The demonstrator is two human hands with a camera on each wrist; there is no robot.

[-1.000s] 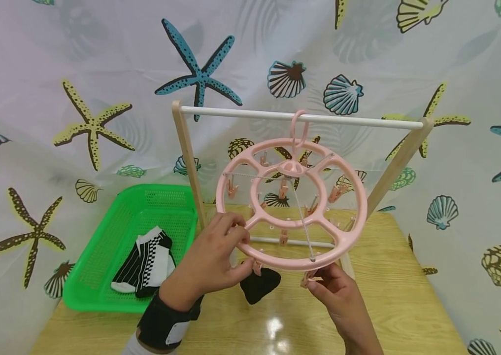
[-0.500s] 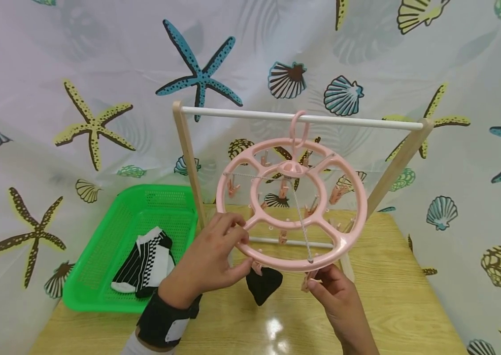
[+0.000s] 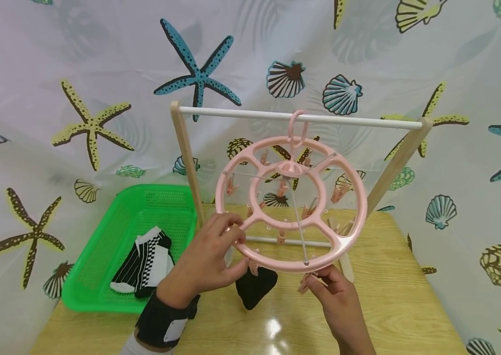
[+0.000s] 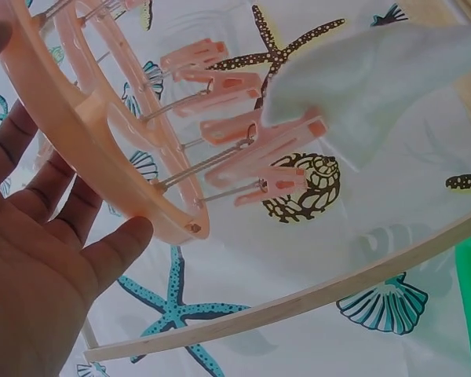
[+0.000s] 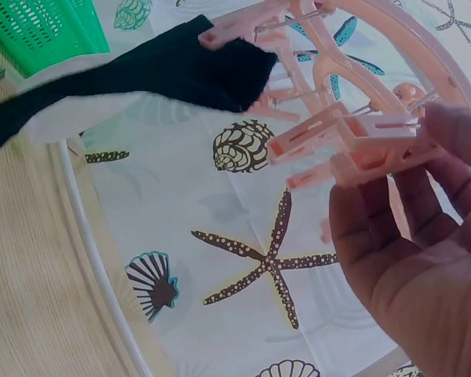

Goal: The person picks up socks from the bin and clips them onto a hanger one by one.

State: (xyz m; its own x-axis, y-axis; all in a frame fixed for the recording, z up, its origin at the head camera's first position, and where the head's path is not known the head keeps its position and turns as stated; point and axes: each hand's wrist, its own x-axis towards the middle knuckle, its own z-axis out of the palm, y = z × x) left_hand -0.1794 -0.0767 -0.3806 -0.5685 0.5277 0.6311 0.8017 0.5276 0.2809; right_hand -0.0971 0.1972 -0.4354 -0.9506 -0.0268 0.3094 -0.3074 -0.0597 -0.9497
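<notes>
A round pink clip hanger (image 3: 285, 265) hangs by its hook from a white bar. My left hand (image 3: 208, 256) grips its front-left rim, thumb beneath. My right hand (image 3: 336, 296) pinches a pink clothespin (image 5: 377, 145) hanging under the front rim, with nothing between its jaws. Left of that clothespin, a black sock (image 3: 254, 288) dangles from another clip; the right wrist view shows the clip biting its end (image 5: 235, 67). A pale sock (image 4: 377, 94) hangs from a clip in the left wrist view. Several other clothespins (image 4: 235, 90) hang loose under the ring.
A green basket (image 3: 86, 276) stands at the left on the wooden table (image 3: 392, 296), with black-and-white socks (image 3: 144, 266) lying in it. Wooden posts (image 3: 186, 153) carry the white bar (image 3: 241, 114). A patterned curtain (image 3: 113, 44) closes off the back.
The hanger has turned slightly leftward at the front. The black sock has swung a little right, then back left. The clothespin in my right hand has tilted and shifted slightly left.
</notes>
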